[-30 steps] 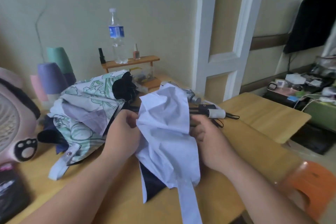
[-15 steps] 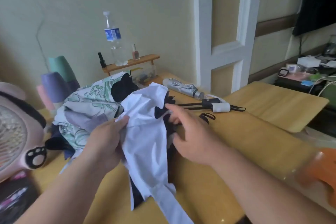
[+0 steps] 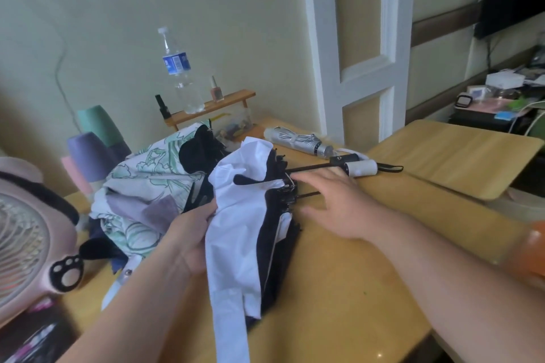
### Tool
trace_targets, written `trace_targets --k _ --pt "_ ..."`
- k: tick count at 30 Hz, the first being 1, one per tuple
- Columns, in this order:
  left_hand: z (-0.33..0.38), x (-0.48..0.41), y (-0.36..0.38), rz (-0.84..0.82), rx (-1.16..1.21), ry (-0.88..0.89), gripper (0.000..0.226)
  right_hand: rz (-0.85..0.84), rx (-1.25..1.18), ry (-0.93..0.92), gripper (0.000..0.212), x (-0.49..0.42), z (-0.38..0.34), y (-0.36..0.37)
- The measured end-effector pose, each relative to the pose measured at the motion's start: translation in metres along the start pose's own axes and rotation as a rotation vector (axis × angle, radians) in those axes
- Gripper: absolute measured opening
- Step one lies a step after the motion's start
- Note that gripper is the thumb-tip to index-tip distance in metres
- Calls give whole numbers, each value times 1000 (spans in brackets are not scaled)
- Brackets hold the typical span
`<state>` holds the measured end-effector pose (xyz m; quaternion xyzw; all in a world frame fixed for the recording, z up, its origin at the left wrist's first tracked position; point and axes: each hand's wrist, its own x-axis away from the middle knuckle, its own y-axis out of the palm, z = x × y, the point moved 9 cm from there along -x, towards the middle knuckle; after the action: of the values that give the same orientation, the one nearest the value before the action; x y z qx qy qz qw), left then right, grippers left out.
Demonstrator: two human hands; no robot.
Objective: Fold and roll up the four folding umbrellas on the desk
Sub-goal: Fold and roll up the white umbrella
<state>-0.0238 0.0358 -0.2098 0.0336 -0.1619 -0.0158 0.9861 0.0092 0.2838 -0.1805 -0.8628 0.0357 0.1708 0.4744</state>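
Observation:
A white umbrella (image 3: pixel 236 215) with a black lining lies loose on the wooden desk (image 3: pixel 339 289); its strap hangs over the near edge. My left hand (image 3: pixel 191 230) pinches the white fabric on its left side. My right hand (image 3: pixel 333 203) hovers flat, fingers spread, over the umbrella's black rib tips and shaft. The shaft ends in a white handle (image 3: pixel 361 168) further right. A green-patterned umbrella (image 3: pixel 141 186) lies crumpled to the left. A rolled silver umbrella (image 3: pixel 298 140) rests at the back.
A pink fan (image 3: pixel 29 239) stands at the left edge. Behind the pile are pastel cups (image 3: pixel 88 153), a small wooden shelf (image 3: pixel 212 107) with a water bottle (image 3: pixel 180 74) and nail polish. A second tabletop (image 3: pixel 451 153) adjoins on the right. An orange stool (image 3: pixel 533 253) is near right.
My right hand let go of the white fabric and moved right, opening over the rib tips. The left hand kept its hold. The camera tilted, bringing the silver umbrella into view.

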Motion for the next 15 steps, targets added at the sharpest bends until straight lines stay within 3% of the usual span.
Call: trace_targets --k 3,5,7,10,12,15 --pt "-10 1 26 -146 88 -113 23 59 242 45 36 -19 34 -20" --pt "-12 2 43 -226 102 -107 30 97 350 95 36 -20 56 -29" --pt "-12 3 53 -270 114 -74 33 130 272 128 51 -13 62 -29" --pt "-13 1 53 -309 142 -38 36 158 19 20 70 1 32 -31" --pt "-15 0 49 -316 165 -6 43 182 -132 -89 66 10 6 -33" --pt "-13 5 46 -307 204 71 51 181 -54 -158 39 15 -15 -22"
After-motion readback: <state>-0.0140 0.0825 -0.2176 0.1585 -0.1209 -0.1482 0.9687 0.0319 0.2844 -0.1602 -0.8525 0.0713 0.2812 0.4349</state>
